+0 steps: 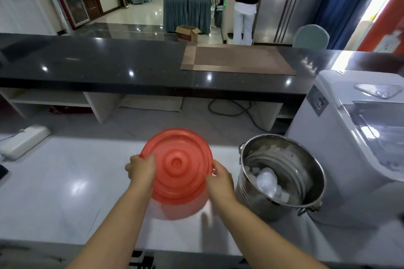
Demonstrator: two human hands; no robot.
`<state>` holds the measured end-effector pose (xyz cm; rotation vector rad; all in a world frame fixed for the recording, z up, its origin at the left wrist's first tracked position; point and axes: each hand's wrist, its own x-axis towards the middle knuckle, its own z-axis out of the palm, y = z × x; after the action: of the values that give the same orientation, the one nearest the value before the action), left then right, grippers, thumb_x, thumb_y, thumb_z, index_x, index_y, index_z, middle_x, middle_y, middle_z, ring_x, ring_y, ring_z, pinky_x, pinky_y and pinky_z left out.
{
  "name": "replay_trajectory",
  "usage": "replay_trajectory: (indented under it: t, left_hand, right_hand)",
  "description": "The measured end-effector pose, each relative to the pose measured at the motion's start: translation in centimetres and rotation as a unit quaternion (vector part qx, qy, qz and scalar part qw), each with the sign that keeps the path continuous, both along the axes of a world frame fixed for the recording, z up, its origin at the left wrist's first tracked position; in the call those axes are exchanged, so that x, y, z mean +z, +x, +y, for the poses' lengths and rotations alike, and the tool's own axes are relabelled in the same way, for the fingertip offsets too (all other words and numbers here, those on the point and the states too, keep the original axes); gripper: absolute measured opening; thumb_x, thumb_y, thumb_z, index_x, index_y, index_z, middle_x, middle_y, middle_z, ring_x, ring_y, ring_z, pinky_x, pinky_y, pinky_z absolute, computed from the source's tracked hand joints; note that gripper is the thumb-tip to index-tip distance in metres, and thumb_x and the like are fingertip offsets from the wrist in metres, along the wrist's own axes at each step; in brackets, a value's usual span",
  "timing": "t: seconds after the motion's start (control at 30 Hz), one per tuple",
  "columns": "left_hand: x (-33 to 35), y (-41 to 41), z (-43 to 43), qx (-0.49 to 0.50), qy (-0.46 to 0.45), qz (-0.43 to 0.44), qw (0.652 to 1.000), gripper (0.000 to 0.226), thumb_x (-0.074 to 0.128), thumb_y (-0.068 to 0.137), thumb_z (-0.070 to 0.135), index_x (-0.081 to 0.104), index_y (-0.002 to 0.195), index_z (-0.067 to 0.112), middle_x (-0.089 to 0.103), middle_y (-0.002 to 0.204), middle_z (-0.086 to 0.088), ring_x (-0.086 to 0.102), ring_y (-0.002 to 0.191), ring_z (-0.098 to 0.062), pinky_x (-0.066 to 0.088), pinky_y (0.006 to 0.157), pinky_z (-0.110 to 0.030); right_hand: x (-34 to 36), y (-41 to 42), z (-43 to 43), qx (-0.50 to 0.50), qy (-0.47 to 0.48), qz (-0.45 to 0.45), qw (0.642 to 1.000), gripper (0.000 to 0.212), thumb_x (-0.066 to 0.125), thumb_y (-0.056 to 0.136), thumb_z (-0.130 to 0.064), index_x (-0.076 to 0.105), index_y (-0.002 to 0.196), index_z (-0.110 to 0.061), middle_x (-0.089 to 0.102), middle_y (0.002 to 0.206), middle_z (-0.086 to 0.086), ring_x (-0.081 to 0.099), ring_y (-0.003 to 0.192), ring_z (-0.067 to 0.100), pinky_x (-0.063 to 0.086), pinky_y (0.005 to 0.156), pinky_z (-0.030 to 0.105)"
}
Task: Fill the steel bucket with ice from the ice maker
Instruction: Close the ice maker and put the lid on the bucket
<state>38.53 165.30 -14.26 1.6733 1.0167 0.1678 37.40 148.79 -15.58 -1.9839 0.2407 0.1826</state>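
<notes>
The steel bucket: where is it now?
Head view, right side: the steel bucket stands on the white counter, between the red lid and the ice maker.

- Bright, even indoor light; overexposed daylight at 2 o'clock.
- Ceiling lamps leave small glints on the black counter point(131, 65) and a soft glare patch on the white table point(76, 188).
- Streaky reflections line the steel bucket point(306, 181).
- Motion blur smears the red lid point(177, 170); frame edges bend.
</notes>
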Motion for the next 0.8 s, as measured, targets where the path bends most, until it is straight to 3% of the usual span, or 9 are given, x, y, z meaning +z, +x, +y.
replay_trajectory:
  t: [0.07,0.17,0.23,0.3,0.4,0.5,0.6,0.73,0.8]
  left_hand:
    - [1.2,0.9,-0.2,0.033,-0.046,-0.081,0.995,0.065,0.050,0.065,0.043,0.054,0.113,0.000,0.056,0.120,-0.026,0.057,0.106,-0.043,0.049,0.092,-0.054]
    - [4.5,1.7,-1.4,0.062,-0.105,-0.183,0.976,0.035,0.043,0.072,0.042,0.050,0.090,0.013,0.057,0.096,-0.015,0.057,0.090,-0.028,0.048,0.082,-0.041]
    - [6.8,1.8,-2.4,0.054,-0.130,-0.229,0.963,0.025,0.038,0.089,0.042,0.041,0.095,0.017,0.049,0.102,-0.007,0.050,0.092,-0.021,0.044,0.083,-0.038]
    - [8.5,1.9,-3.2,0.037,-0.145,-0.244,0.958,0.028,0.030,0.097,0.043,0.037,0.108,0.018,0.050,0.107,0.000,0.052,0.093,-0.016,0.046,0.079,-0.033]
    - [10.6,1.9,-4.5,0.006,-0.150,-0.274,0.950,0.042,0.022,0.098,0.050,0.043,0.119,0.020,0.055,0.103,0.008,0.051,0.087,-0.004,0.040,0.069,-0.023]
    - [11.7,2.1,-5.6,-0.021,-0.164,-0.295,0.941,0.061,0.018,0.098,0.054,0.038,0.141,0.015,0.052,0.129,0.007,0.046,0.120,-0.008,0.030,0.101,-0.025]
    - [11.5,2.5,-6.7,-0.065,-0.190,-0.300,0.933,0.069,0.018,0.095,0.060,0.042,0.142,0.015,0.045,0.144,0.001,0.034,0.136,-0.011,0.016,0.109,-0.030]
    - [11.1,2.2,-8.7,-0.154,-0.218,-0.308,0.913,0.050,0.033,0.094,0.053,0.061,0.118,0.019,0.054,0.136,0.002,0.039,0.130,-0.007,0.017,0.114,-0.035]
    - [10.8,2.0,-9.7,-0.191,-0.230,-0.308,0.903,0.036,0.043,0.095,0.035,0.057,0.124,0.018,0.051,0.138,0.000,0.038,0.132,-0.012,0.019,0.114,-0.035]
  right_hand:
    - [1.2,-0.1,-0.2,-0.024,0.072,-0.022,0.997,0.033,0.051,0.075,0.001,0.065,0.084,-0.028,0.066,0.079,-0.007,0.061,0.081,0.022,0.050,0.072,0.031]
    - [3.9,-0.3,-0.7,-0.028,0.168,-0.037,0.985,0.046,0.054,0.080,0.001,0.058,0.111,-0.033,0.063,0.105,-0.015,0.056,0.099,0.008,0.044,0.083,0.019]
    - [5.5,-0.1,-1.4,-0.035,0.233,-0.036,0.971,0.062,0.053,0.087,-0.002,0.036,0.143,-0.022,0.049,0.135,-0.007,0.045,0.118,0.004,0.035,0.100,0.022]
    - [7.1,-0.2,-2.5,-0.032,0.275,-0.042,0.960,0.063,0.050,0.093,-0.007,0.024,0.149,-0.017,0.039,0.146,-0.005,0.039,0.122,0.002,0.030,0.101,0.022]
    - [9.2,-0.3,-4.3,-0.038,0.331,-0.060,0.941,0.055,0.047,0.098,-0.019,0.025,0.148,-0.019,0.040,0.144,-0.007,0.039,0.122,0.001,0.029,0.099,0.020]
    - [10.2,-0.4,-6.0,-0.045,0.354,-0.093,0.930,0.053,0.050,0.093,-0.038,0.036,0.142,-0.023,0.047,0.136,-0.011,0.043,0.128,0.006,0.029,0.110,0.027]
    - [11.4,-0.5,-8.1,-0.094,0.400,-0.129,0.902,0.031,0.044,0.098,-0.031,0.049,0.126,-0.020,0.058,0.123,-0.005,0.051,0.121,0.009,0.034,0.106,0.025]
    - [11.6,-0.7,-10.6,-0.170,0.448,-0.160,0.863,0.018,0.041,0.100,-0.021,0.058,0.102,-0.017,0.062,0.098,-0.003,0.057,0.110,0.013,0.040,0.104,0.026]
    - [11.3,-0.8,-11.5,-0.196,0.433,-0.172,0.862,0.017,0.042,0.100,-0.023,0.058,0.097,-0.019,0.063,0.091,-0.004,0.062,0.096,0.008,0.047,0.091,0.021]
